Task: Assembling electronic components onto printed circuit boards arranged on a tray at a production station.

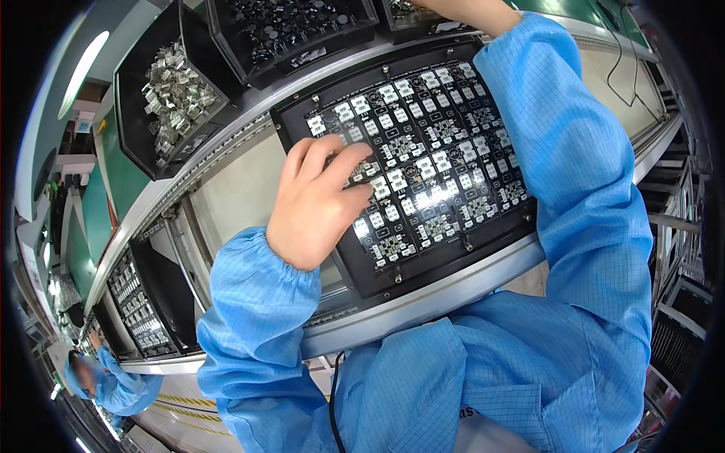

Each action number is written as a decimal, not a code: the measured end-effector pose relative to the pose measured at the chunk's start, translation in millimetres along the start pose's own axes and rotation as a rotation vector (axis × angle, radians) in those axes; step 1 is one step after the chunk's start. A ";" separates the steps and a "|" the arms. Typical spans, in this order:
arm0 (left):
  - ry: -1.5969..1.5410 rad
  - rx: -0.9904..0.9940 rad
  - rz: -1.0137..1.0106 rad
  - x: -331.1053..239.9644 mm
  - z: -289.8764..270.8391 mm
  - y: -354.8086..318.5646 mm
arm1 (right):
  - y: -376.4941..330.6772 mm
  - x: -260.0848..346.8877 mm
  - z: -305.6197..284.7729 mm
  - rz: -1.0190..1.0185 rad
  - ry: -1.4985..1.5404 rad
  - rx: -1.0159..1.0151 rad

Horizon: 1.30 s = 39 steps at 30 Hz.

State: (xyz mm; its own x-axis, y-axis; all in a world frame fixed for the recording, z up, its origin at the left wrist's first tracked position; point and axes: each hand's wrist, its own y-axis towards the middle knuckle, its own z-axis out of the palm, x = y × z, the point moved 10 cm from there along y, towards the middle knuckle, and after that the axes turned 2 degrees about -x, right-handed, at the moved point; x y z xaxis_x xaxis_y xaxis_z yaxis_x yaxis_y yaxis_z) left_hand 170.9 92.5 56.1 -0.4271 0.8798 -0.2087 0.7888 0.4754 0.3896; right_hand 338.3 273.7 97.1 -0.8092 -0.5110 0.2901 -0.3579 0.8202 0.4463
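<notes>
1 circuit-board panel (pixel 424 172) lies under the curled left grip (pixel 313 200); whether that grip pinches, I cannot tell

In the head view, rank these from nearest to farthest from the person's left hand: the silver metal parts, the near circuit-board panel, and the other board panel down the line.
From the left hand:
1. Near circuit-board panel: directly beneath its fingers, extending right.
2. Silver metal parts: upper left, across the rail.
3. Other board panel: lower left, farther along the line.

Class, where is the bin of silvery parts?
In the head view's upper left, the silvery-parts bin stands just left of the dark-parts bin.
</notes>
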 end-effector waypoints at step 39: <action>-0.172 -0.125 -0.286 114.9 -34.1 127.4 | -76.1 73.9 71.2 -0.106 0.246 0.298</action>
State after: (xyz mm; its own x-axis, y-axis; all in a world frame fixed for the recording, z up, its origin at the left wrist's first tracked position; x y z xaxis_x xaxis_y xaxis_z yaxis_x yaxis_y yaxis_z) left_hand 207.3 254.0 112.4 -0.5338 0.7036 -0.4690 0.5832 0.7080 0.3983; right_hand 272.6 191.8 24.3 -0.6381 -0.6132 0.4657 -0.5817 0.7801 0.2302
